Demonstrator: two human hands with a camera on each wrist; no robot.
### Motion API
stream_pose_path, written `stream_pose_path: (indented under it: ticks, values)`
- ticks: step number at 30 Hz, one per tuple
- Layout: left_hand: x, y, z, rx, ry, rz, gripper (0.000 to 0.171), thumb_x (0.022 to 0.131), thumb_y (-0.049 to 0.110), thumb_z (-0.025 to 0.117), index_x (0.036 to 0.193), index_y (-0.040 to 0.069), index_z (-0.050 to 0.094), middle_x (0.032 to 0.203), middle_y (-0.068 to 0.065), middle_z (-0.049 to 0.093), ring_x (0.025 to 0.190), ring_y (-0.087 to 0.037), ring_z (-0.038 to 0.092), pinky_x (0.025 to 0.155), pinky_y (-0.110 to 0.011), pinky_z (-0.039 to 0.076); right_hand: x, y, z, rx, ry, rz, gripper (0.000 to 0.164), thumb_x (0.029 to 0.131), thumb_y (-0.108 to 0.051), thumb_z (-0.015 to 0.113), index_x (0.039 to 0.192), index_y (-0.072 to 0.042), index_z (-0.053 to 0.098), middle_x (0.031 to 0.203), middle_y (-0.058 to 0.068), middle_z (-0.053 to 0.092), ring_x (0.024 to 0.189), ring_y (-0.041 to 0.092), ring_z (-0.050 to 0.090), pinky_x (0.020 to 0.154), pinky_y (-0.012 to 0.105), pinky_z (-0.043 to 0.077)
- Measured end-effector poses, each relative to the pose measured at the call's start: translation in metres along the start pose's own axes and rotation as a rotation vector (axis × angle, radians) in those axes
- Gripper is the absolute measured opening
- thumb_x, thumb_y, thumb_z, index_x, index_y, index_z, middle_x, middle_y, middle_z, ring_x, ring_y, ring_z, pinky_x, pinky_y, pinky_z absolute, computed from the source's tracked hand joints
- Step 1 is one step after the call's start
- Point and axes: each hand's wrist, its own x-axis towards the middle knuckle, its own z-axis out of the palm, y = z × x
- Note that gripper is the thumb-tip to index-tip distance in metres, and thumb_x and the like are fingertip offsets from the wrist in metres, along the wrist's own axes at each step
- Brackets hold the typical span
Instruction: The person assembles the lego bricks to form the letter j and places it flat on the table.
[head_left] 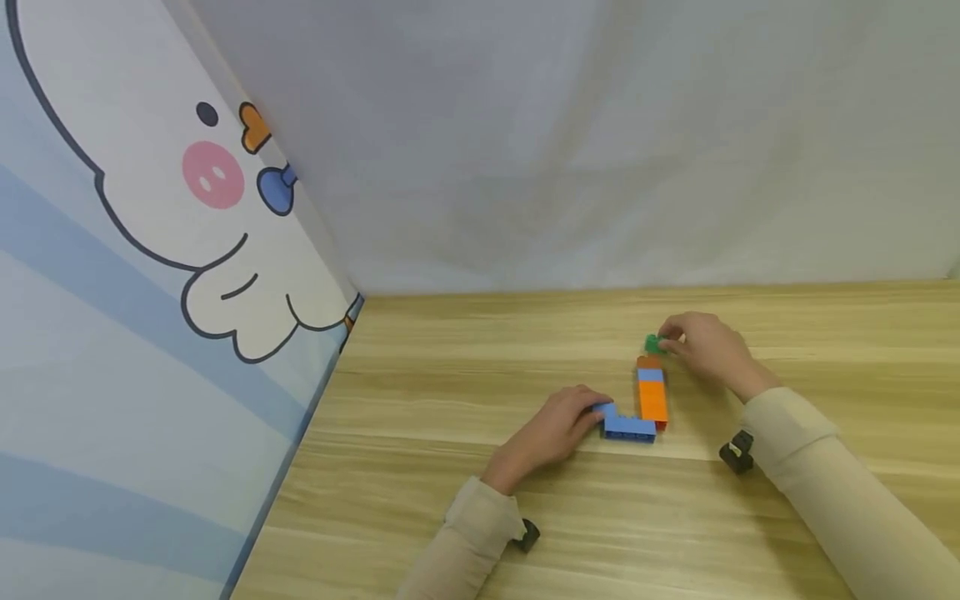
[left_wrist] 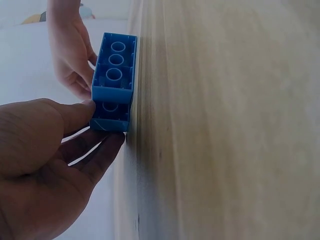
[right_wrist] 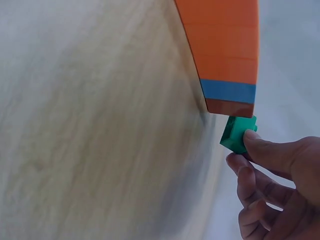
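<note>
My left hand (head_left: 551,427) pinches the left end of blue toy building bricks (head_left: 630,428), which lie on their side on the table. In the left wrist view, the open underside of a long blue brick (left_wrist: 114,65) faces the camera, with a second blue brick (left_wrist: 109,124) between thumb and fingers. Beyond it lies a row of joined orange bricks (head_left: 652,402) with a blue band and a brown end. My right hand (head_left: 707,346) holds a small green brick (right_wrist: 238,133) between thumb and fingers, close to that brown end (right_wrist: 230,107); whether they touch I cannot tell.
The bricks lie on a wood-grain table (head_left: 420,375). A pale curtain-like backdrop (head_left: 600,167) rises at its far edge, and a panel with a cartoon figure (head_left: 150,167) stands along the left. Small black devices (head_left: 738,452) sit at both wrists.
</note>
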Motion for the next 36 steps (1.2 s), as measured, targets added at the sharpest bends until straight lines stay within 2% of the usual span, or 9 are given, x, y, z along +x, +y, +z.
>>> stream_pose_path:
  ticks: [8, 19, 29, 36]
  values:
    - [0.000, -0.001, 0.004, -0.013, -0.011, 0.003, 0.035, 0.111, 0.021, 0.044, 0.140, 0.008, 0.059, 0.131, -0.007, 0.067, 0.123, -0.020, 0.062, 0.110, -0.031, 0.048, 0.005, 0.003, 0.010, 0.033, -0.028, 0.016, 0.024, 0.102, -0.017, 0.061, 0.115, 0.001, 0.072, 0.116, 0.025, 0.072, 0.107, 0.045, 0.066, 0.089, 0.061, 0.054]
    - [0.001, -0.002, 0.007, 0.012, 0.015, 0.039, 0.035, 0.110, 0.021, 0.045, 0.139, 0.009, 0.061, 0.129, -0.006, 0.068, 0.121, -0.017, 0.064, 0.107, -0.027, 0.051, 0.008, -0.001, 0.014, 0.005, -0.046, 0.061, 0.033, 0.105, -0.018, 0.056, 0.127, 0.003, 0.067, 0.127, 0.028, 0.068, 0.118, 0.051, 0.061, 0.092, 0.065, 0.052]
    - [0.002, -0.002, 0.006, -0.002, 0.008, 0.023, 0.035, 0.110, 0.023, 0.045, 0.140, 0.011, 0.060, 0.132, -0.005, 0.068, 0.123, -0.017, 0.063, 0.109, -0.029, 0.049, 0.008, 0.004, 0.017, 0.013, 0.003, 0.055, 0.030, 0.105, -0.018, 0.058, 0.123, 0.002, 0.071, 0.127, 0.029, 0.068, 0.112, 0.046, 0.065, 0.087, 0.058, 0.055]
    - [0.001, -0.005, 0.002, -0.059, -0.004, 0.025, 0.039, 0.110, 0.024, 0.047, 0.146, 0.011, 0.055, 0.138, -0.005, 0.065, 0.126, -0.018, 0.062, 0.109, -0.029, 0.050, 0.007, 0.009, 0.017, 0.013, 0.023, 0.013, 0.033, 0.107, -0.018, 0.052, 0.124, 0.004, 0.069, 0.125, 0.029, 0.068, 0.116, 0.049, 0.063, 0.094, 0.063, 0.052]
